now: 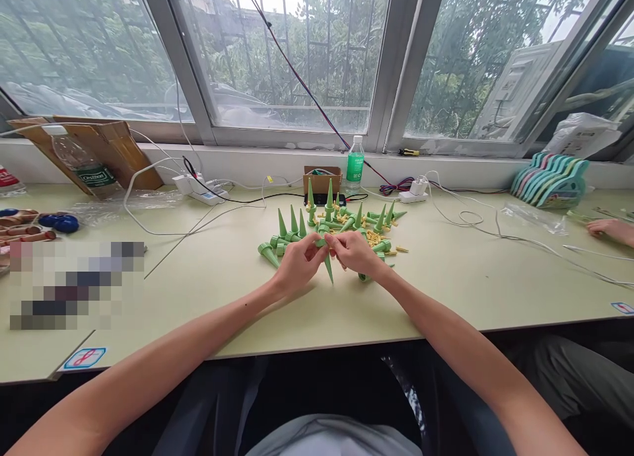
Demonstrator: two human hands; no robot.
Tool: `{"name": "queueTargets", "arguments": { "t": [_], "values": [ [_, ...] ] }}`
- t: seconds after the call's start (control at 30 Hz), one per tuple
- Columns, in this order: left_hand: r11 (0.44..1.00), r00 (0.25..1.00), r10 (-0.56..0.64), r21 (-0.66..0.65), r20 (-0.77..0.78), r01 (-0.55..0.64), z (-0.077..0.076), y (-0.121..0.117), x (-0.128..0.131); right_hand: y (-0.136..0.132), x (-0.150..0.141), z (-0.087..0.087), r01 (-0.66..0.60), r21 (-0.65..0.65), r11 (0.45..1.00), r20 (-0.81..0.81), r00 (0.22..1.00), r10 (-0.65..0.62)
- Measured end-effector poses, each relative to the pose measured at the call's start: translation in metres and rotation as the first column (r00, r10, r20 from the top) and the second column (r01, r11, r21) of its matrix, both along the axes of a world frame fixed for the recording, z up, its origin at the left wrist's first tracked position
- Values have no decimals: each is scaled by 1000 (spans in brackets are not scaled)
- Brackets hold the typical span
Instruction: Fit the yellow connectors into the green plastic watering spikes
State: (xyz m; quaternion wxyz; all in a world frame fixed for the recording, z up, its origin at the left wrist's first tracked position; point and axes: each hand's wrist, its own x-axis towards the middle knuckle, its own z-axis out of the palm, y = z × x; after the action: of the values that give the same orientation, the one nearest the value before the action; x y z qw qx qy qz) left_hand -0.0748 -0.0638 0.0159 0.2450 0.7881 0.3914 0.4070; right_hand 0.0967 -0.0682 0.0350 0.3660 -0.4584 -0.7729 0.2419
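Observation:
My left hand (299, 263) is closed round the ribbed collar of a green plastic spike (329, 269), whose point hangs down toward me. The fingers of my right hand (354, 250) are pinched together at the same collar; any smaller piece between them is hidden. Just beyond both hands lies a cluster of similar spikes, some standing point-up like the green cone (282, 223), others on their sides like the fallen spike (268, 254). Small yellow sticks (402, 249) are scattered among them, mostly right of my hands.
At the back stand a small cardboard box (322, 180) and a green-labelled bottle (354, 165). White cables (465, 223) and power strips (414, 190) run along the windowsill. Teal hangers (549, 182) stand back right, near another person's hand (611, 230). Blue-ended items (58, 223) lie far left.

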Motion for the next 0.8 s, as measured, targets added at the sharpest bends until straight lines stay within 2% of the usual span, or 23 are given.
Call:
{"name": "queueTargets", "arguments": {
  "t": [0.27,0.67,0.8],
  "values": [
    [997,995,81,7,54,-82,2,2,-1,1,-1,-1,71,82,994,-6,997,-71],
    [995,998,68,68,18,-69,3,-3,1,1,0,-3,11,-52,999,-80,997,-15],
    [995,997,65,68,32,-67,4,-3,2,3,0,-6,16,-39,999,-94,995,-20]
  ]
}}
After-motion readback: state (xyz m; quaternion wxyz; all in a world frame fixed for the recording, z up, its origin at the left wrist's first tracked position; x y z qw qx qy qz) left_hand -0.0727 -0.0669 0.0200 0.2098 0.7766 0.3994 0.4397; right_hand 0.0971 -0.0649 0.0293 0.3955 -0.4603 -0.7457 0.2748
